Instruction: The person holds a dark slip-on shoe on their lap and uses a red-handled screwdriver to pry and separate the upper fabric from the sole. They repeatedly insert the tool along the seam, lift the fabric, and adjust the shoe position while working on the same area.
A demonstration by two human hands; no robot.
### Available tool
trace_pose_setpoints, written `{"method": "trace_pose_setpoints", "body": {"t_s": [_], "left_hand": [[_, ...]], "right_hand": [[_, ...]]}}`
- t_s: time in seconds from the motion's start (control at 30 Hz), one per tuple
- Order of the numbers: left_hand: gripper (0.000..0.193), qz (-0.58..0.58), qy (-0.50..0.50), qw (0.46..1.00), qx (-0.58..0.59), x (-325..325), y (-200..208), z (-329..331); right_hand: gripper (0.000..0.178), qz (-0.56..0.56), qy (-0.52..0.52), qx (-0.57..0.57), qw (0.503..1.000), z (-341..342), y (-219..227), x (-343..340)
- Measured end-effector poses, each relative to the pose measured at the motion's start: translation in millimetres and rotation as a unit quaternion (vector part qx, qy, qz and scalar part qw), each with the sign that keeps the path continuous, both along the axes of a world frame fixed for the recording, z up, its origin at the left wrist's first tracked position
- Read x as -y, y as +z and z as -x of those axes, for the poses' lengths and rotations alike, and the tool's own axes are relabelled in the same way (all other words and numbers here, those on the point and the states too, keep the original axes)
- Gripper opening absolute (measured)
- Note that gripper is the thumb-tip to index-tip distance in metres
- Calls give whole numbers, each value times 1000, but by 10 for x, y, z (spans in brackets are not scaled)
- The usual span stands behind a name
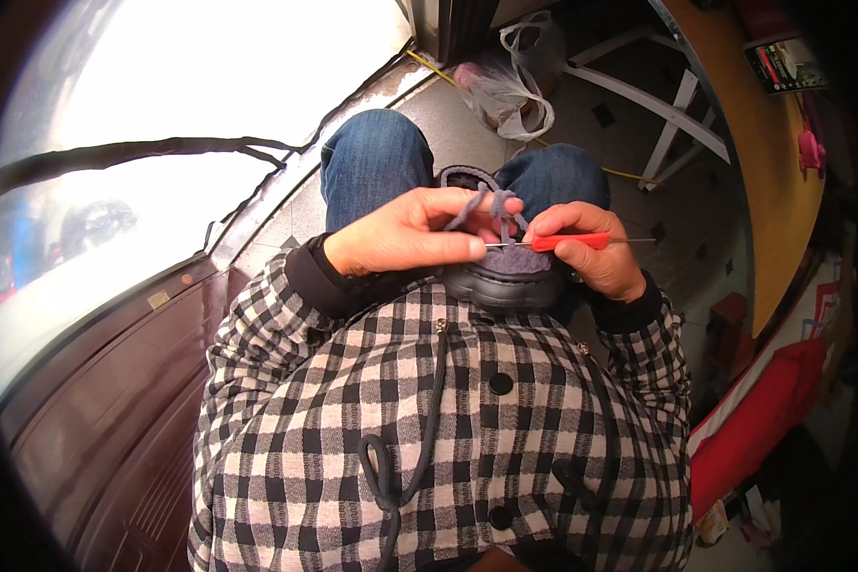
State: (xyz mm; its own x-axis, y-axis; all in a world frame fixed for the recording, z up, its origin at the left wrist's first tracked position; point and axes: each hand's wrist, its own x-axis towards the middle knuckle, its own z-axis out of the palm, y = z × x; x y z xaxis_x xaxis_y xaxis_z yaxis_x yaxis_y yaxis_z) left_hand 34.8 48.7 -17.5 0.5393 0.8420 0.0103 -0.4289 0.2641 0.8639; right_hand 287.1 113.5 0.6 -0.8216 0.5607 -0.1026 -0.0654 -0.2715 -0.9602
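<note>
Between my knees rests a shoe with a thick black sole (pixel 496 289), its upper partly worked in fuzzy grey yarn (pixel 522 259). My right hand (pixel 612 267) is closed around the red handle of a crochet hook (pixel 572 242), whose thin metal tip points left across the grey work. From the other side, my left hand (pixel 396 234) pinches the grey yarn strand (pixel 501 205) by the hook's tip, with a loop lying over its fingers. The far end of the shoe shows a dark opening; its lower side is hidden against my lap.
Past my knees, a clear plastic bag (pixel 515 110) lies on the tiled floor beside a yellow cord (pixel 629 176). White metal legs (pixel 672 124) support a wooden tabletop (pixel 789 219) at right. Red material (pixel 758 419) sits below it; a brown panel (pixel 114 448) borders my left.
</note>
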Motion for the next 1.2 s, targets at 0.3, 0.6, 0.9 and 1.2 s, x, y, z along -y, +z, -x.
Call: {"method": "trace_pose_setpoints", "body": {"t_s": [0.3,0.6,0.9,1.2], "left_hand": [[62,-11,-13,999,-46,41,28,3],[68,24,13,1000,4,122,-13,69],[70,-16,38,998,-38,-66,-82,259],[68,-19,31,999,-22,-120,-37,271]], "right_hand": [[36,-93,22,103,990,180,234,12],[18,-12,28,160,987,401,264,-22],[27,-62,20,149,987,669,147,-116],[30,33,-49,78,995,701,61,-11]]}}
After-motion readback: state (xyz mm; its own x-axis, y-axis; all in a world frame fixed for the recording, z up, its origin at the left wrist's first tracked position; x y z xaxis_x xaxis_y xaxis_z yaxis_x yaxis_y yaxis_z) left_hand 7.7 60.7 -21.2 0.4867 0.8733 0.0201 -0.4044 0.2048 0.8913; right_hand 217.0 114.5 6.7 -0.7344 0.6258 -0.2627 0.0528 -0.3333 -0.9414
